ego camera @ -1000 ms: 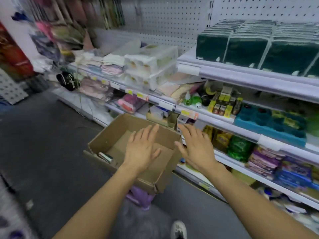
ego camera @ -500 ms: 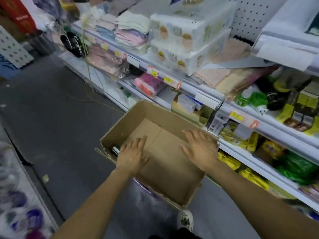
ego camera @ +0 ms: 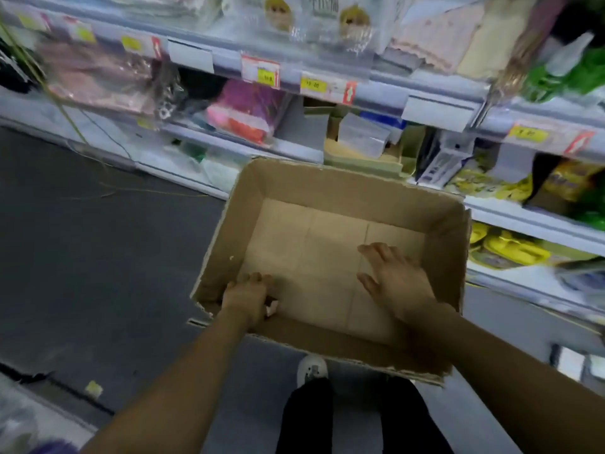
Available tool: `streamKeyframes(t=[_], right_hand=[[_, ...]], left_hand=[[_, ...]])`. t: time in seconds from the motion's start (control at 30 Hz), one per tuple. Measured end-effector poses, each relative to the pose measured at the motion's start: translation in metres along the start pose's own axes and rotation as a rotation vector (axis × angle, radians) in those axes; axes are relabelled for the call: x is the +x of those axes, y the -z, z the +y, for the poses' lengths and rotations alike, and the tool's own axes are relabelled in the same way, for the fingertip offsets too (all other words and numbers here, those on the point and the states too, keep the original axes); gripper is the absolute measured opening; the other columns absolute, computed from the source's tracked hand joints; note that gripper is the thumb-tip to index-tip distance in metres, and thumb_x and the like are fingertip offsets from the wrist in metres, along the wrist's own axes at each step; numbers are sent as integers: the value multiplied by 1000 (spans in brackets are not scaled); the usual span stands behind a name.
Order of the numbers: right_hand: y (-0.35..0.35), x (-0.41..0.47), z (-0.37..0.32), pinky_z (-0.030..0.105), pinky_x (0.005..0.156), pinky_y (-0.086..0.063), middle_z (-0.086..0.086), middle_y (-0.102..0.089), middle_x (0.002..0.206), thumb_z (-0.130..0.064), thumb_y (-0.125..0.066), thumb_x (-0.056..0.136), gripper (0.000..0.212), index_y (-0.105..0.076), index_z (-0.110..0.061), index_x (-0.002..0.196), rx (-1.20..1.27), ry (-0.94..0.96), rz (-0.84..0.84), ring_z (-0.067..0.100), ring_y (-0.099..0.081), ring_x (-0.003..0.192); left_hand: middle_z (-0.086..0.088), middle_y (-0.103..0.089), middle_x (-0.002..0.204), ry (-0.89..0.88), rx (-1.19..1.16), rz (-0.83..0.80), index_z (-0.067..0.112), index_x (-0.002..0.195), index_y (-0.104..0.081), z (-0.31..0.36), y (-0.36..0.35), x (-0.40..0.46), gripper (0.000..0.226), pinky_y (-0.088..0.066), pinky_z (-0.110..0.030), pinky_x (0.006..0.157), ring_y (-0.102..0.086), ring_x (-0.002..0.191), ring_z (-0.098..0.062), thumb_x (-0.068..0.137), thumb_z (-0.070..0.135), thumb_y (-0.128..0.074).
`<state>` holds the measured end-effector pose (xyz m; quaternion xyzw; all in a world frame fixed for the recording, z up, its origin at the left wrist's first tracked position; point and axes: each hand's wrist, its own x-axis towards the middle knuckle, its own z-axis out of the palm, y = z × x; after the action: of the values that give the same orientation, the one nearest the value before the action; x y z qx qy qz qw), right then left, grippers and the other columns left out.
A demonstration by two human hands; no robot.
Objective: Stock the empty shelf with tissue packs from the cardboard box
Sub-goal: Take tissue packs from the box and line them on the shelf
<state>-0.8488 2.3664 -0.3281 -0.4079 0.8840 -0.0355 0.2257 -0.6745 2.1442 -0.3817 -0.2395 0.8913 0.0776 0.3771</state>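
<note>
Hands inside near-empty cardboard box [ego camera: 343, 191].
Left hand [ego camera: 247, 294] curls over a small pack in the near-left corner; right hand [ego camera: 393, 276] lies flat, fingers spread. Pack likely light, soft; grip its sides.

A shop aisle is shown: long white metal shelves [ego camera: 327, 80] are lined with yellow-and-red price labels [ego camera: 322, 85], and wrapped goods are packed along them, among them pink plastic-wrapped packets [ego camera: 244, 116] and, seemingly, blurred yellow snack bags [ego camera: 491, 186]. A dark grey floor [ego camera: 98, 257] is seen alongside.
</note>
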Motion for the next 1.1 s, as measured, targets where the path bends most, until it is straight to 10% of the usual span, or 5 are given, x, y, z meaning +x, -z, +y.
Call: streamKeyframes(t=[0.43,0.8,0.97,1.1], right_hand=[[-62,-6,-3,37,97,-43,0,-41,142,-33,-45,99,46,-35,-27,143,133,-135,-190,21,-42,128],[-7,-24,-22,38,105,-40,-5,-7,157,-41,-77,74,105,-6,-37,152,327,5,-43,18,-23,138],[28,-34,-26,35,80,-55,-5,-46,141,-28,-70,84,57,-47,-31,136,324,16,447,14,-47,122],[70,-50,-26,30,61,-55,1,-70,101,-19,-65,92,17,-63,-22,109,1076,-215,540,17,-66,87]], left_hand=[[-5,-60,129,-266,246,-75,19,128,-55,-17,-32,65,34,-46,-34,91,-58,112,-23,97,34,-55],[6,-58,107,-20,-1587,6,33,133,-44,66,89,14,48,-56,-30,68,-62,89,-15,95,5,-57],[-12,-65,101,-59,-1707,-179,17,106,-60,85,140,-25,10,-58,-34,56,-67,79,-24,98,21,-55],[-4,-63,95,-133,-1331,-9,23,102,-63,81,166,-48,50,-51,-33,71,-58,82,-20,94,67,-40]])
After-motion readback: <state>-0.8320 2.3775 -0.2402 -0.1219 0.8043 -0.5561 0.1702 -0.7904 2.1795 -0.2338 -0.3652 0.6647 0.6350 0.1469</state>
